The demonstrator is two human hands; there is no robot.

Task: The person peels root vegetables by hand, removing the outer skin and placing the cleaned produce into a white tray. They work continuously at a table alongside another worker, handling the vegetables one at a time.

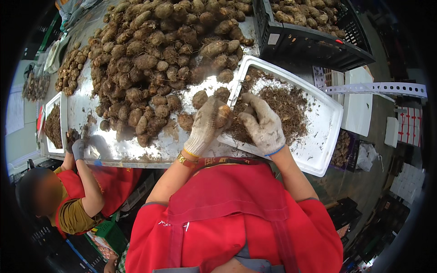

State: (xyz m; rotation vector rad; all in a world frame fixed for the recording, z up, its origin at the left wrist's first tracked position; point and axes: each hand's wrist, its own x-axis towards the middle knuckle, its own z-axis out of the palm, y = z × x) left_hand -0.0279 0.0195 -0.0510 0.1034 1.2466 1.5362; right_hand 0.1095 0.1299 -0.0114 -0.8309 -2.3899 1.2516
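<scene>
Tuber (pixel 222 117) gripped in left hand (pixel 205 123); right hand (pixel 262 123) curled, its hold unclear; white script (pixel 165 223) on red garment (pixel 218 195).

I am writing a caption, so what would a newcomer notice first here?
A large heap of brown, hairy tubers covers much of the metal table. Nearer the person, the gloved left hand holds one tuber; the gloved right hand is over a white tray of brown scraps.

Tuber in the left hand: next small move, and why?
Probably bring the right hand in to the tuber and rub it: the left hand grips it, the right is close but apart, and fibrous scraps lie in the white tray.
</scene>
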